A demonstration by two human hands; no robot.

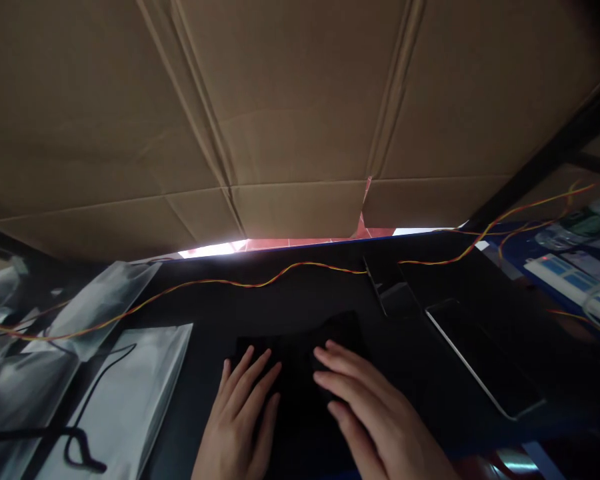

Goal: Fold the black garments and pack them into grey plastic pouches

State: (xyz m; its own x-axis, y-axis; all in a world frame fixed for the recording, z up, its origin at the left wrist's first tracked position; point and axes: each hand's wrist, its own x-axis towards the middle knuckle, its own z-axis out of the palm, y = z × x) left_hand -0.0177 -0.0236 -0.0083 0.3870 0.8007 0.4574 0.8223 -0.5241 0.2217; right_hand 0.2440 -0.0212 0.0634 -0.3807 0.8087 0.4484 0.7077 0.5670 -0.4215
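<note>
Cardboard sheet [300, 100]: the whole upper part of the view is filled by it, creased by folds; below its lower edge, bright light and a red surface are seen.
Black tabletop [300, 293]: it is spread beneath the hands and the things around them.
Plastic bags [125, 393]: several are laid at the left, pale and translucent, partly overlapped.
Black item [300, 387]: it is set on the tabletop at the near middle, under and between the hands, its far right part raised; its outline is partly lost against the dark surface.
Right hand [380, 407]: it is rested on the item's right part, fingers slightly bent, thumb held apart; whether any fold is pinched cannot be told.
Left hand [243, 413]: it is laid on the item's left part, fingers extended and slightly parted, not closed around anything.
Larger phone [485, 360]: it is laid screen dark, to the right of the right hand.
White device [570, 283]: it is placed at the far right, marked with blue, a red light lit.
Clear bottle [580, 223]: it is laid beyond the device, blurred.
Smaller phone [393, 290]: it is placed beyond the right hand, near the larger one.
Red-yellow wire [250, 285]: it is strung across the tabletop, interrupted at the smaller phone.
Black cord [70, 432]: it is looped over the bags.
</note>
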